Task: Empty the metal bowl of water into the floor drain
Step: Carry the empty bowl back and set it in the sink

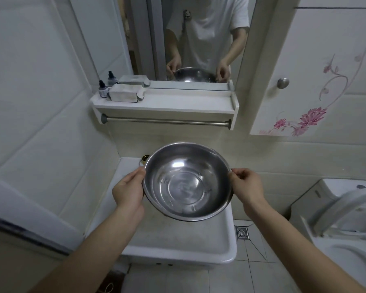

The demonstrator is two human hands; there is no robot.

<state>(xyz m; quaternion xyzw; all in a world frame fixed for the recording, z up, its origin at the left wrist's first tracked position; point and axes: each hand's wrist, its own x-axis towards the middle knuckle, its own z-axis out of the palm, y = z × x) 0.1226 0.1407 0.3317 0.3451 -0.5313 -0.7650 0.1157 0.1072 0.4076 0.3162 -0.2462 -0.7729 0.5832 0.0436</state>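
Head view, L hand [128, 191], R hand [246, 185] gripping metal bowl [187, 180] rim, water [178, 199] unclear, L fingers hidden beneath.

The metal bowl [187, 181] is showing smooth, polished steel, glossy with bright reflections. The sink [178, 246] is presenting white glazed ceramic, its rim shining, its basin floor looking duller. The towel bar [167, 121] is showing brushed metal. The floor drain [242, 232] is displaying a dull metal grate.
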